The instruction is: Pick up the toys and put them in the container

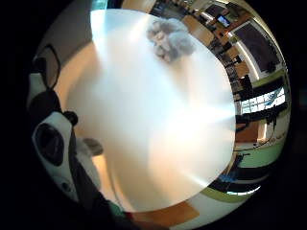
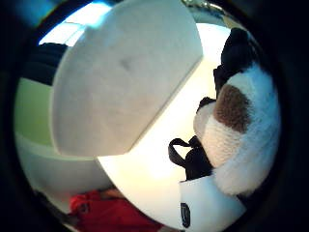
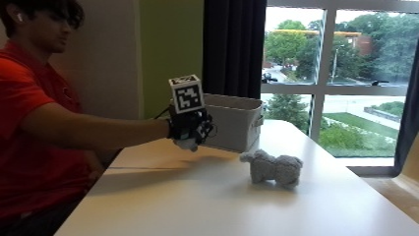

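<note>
White and brown plush fur filled one side of the thumb-side palm view, so the gloved right hand (image 3: 189, 127) had its grip closed around a small white, brown and black stuffed toy (image 2: 241, 130), carried off the white bench (image 3: 216, 206). From the outside view only a bit of pale fur poked out under the black glove.

What the next move hinged on, as far as I could judge: the pale rectangular fabric container (image 3: 233, 122) sat just beyond the grip, on the far side from the person, with its near wall almost level with the hand. The rim looked slightly higher than the toy, so I'd guess the hand needed to lift a little and go forward before letting go. The thumb-side view agreed, with the container's wall (image 2: 125, 82) looming close beside the held toy.

Hand pose: arm stretched nearly straight out from the shoulder, forearm about level, back of the glove facing the camera, palm turned toward the container and bench.

Second toy, a fluffy grey plush animal (image 3: 274, 168), stood on the bench below and off to the side of the grip, toward the window, near the container but apart from it, its long axis running roughly along the bench edge. The little-finger-side view showed it (image 1: 170, 38) well away from the palm.
</note>
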The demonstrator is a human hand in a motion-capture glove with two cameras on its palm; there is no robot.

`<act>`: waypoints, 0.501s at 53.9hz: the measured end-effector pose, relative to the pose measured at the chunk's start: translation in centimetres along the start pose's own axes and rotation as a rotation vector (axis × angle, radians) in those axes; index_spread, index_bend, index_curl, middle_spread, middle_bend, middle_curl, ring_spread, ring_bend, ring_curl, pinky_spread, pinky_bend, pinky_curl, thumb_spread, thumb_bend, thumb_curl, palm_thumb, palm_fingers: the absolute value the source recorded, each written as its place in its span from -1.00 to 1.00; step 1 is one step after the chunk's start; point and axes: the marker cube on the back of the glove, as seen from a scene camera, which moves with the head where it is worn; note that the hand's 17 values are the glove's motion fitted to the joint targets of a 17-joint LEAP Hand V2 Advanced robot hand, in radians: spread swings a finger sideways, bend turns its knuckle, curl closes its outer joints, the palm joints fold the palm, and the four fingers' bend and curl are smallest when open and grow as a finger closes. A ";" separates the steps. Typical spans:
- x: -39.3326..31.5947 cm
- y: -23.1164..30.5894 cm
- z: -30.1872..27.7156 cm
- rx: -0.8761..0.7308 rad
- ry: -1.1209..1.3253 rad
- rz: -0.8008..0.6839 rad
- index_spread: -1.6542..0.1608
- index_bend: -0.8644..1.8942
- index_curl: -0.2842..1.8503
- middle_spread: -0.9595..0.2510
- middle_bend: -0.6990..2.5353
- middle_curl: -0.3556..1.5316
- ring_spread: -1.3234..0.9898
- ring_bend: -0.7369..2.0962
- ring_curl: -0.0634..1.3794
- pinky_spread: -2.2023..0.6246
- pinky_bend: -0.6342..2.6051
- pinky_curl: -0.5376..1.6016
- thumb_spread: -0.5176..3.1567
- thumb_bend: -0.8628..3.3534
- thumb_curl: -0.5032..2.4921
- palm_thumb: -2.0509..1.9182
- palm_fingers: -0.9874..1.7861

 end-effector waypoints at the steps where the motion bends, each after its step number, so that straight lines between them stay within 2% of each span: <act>1: -0.1 -0.3 -0.5 0.003 0.003 0.000 0.33 0.05 -0.11 -0.03 0.02 0.14 -0.20 0.38 -0.17 0.23 -0.01 -0.11 -0.53 -0.56 -0.06 0.36 0.53; 11: -1.2 -2.9 -5.8 0.057 0.066 -0.051 0.33 0.04 -0.04 -0.01 0.02 0.19 -0.19 0.39 -0.16 0.23 0.00 -0.10 -0.56 -0.56 -0.02 0.35 0.51; 18: -3.0 -4.7 -8.3 0.095 0.038 -0.028 0.33 0.02 0.01 0.00 0.01 0.22 -0.19 0.40 -0.16 0.23 0.00 -0.10 -0.57 -0.56 0.01 0.36 0.51; 27: -5.5 -6.9 -10.5 0.104 0.001 -0.071 0.32 -0.01 0.06 0.01 0.00 0.25 -0.19 0.40 -0.16 0.23 0.00 -0.10 -0.58 -0.57 0.03 0.35 0.51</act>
